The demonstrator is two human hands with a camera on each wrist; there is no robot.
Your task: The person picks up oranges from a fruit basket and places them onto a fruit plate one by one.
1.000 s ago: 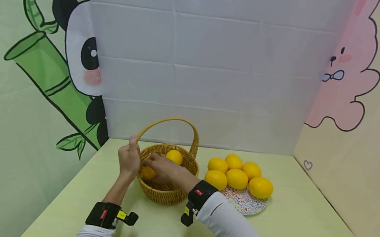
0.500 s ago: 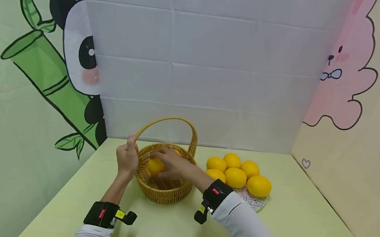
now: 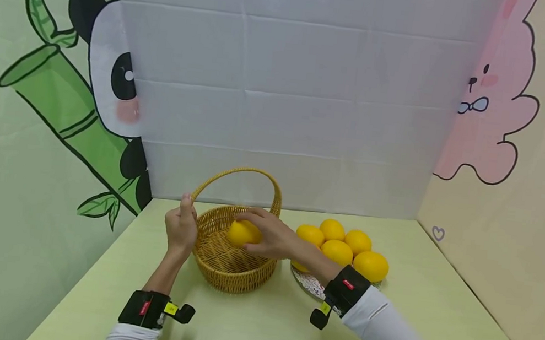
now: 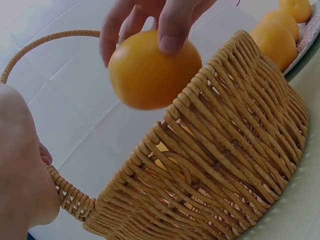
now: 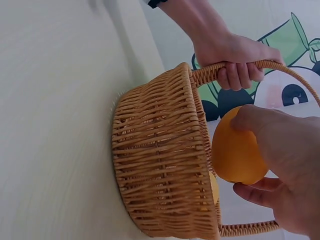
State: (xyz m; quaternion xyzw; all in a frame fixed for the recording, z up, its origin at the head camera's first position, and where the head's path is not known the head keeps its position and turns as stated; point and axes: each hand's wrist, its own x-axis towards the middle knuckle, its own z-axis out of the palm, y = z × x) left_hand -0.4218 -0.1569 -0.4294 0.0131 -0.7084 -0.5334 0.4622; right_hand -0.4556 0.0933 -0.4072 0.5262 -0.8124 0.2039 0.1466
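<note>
A woven wicker basket (image 3: 230, 283) with a tall arched handle (image 3: 252, 170) stands on the table. My left hand (image 3: 180, 230) grips the left side of that handle, fingers wrapped round it and thumb pointing up. With fingers and thumb my right hand (image 3: 275, 238) holds an orange (image 3: 243, 234) by its sides. In the left wrist view the held orange (image 4: 152, 72) appears above the basket rim. Another orange (image 5: 214, 189) shows inside the basket in the right wrist view, mostly behind the wall; in the head view the right hand hides it.
To the right of the basket, a patterned plate (image 3: 311, 286) bears several oranges (image 3: 337, 252), partly covered by the right forearm. A grey backdrop (image 3: 298, 117) closes off the table's far edge. Printed side panels with a panda (image 3: 104, 80) and a pink rabbit (image 3: 497, 121) flank it.
My right hand has lifted the orange from the left inside of the basket and carried it up and to the right. The left hand keeps its grip on the handle.
</note>
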